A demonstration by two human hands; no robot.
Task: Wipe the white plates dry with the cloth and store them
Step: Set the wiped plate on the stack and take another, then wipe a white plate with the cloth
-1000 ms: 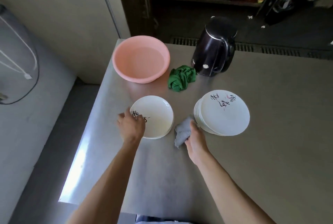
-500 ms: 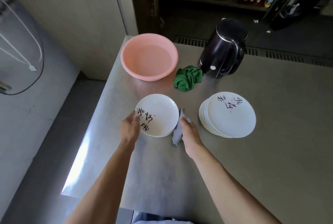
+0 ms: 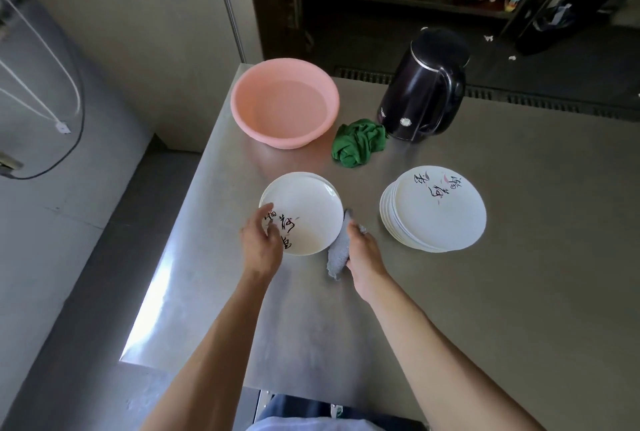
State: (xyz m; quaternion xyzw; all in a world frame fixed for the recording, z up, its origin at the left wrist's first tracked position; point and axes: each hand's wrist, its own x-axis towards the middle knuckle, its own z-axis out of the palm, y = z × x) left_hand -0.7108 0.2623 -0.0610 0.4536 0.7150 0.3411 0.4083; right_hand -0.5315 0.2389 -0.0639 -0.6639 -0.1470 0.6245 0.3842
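A white plate with black writing lies on the steel table, seemingly on top of another plate. My left hand holds its near-left rim, fingers over the writing. My right hand grips a crumpled grey cloth just right of that plate, touching the table. A stack of several white plates with the same writing sits further right.
A pink basin stands at the back left corner, a black kettle at the back, and a bunched green cloth between them. The table's left edge drops to the floor close to my left hand.
My right hand has brought the grey cloth leftward from beside the plate stack to the right rim of the single plate. The left hand stays at that plate's rim.
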